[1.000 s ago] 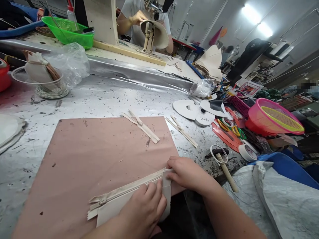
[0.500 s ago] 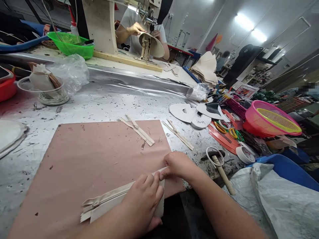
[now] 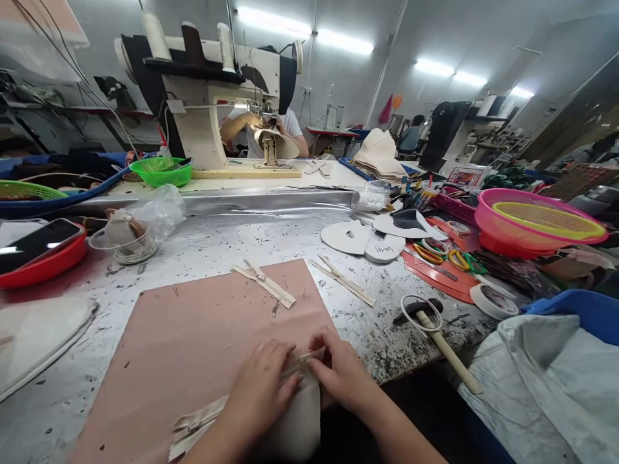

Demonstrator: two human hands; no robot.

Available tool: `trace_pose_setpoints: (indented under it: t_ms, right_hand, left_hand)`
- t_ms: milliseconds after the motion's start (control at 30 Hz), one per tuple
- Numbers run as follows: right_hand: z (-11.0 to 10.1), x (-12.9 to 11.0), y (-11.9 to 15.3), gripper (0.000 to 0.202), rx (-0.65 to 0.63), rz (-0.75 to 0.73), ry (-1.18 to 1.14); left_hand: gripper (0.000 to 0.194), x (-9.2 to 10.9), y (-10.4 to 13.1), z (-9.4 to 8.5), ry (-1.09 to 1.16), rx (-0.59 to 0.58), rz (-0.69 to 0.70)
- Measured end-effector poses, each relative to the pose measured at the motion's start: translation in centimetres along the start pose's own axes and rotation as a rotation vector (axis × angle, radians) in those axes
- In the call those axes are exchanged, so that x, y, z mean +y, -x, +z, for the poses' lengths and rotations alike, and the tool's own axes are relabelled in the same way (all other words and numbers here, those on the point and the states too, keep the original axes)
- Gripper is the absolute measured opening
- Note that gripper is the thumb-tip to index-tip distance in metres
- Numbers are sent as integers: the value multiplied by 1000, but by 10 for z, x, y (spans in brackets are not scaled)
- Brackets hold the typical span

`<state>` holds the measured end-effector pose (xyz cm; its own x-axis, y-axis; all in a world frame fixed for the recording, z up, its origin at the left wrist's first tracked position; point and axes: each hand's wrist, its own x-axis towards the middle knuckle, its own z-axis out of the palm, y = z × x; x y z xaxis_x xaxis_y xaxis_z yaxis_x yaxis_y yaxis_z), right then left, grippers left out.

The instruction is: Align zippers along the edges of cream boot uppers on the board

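Left hand (image 3: 261, 377) has shifted, holding the zipper (image 3: 197, 419) beside the right hand (image 3: 344, 374).

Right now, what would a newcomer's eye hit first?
Probably the bright pink basket at the table's right side, with yellow mesh inside it. Then the left hand and right hand working a cream zippered piece at the near edge of the pinkish-brown mat. Behind, left of centre, the big sewing machine topped with thread spools.
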<state>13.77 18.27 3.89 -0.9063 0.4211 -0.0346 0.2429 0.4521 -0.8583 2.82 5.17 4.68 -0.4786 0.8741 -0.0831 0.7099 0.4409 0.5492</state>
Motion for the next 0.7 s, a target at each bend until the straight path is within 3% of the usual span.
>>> trace_pose_setpoints:
  t_ms: [100, 300, 400, 533, 700]
  right_hand:
    - [4, 2, 5, 8, 67, -48, -105]
    - [-2, -5, 13, 7, 171, -107, -182]
    - [-13, -13, 15, 8, 173, -159, -30]
    - [-22, -22, 16, 9, 204, -341, 313]
    - [-11, -23, 17, 17, 298, -537, 645]
  left_hand:
    - [13, 8, -6, -2, 96, -62, -15]
    - [15, 24, -6, -12, 336, -89, -20]
    - [17, 30, -2, -15, 351, -40, 24]
    - [19, 34, 0, -14, 314, -4, 49]
    - [22, 34, 1, -12, 229, 43, 50]
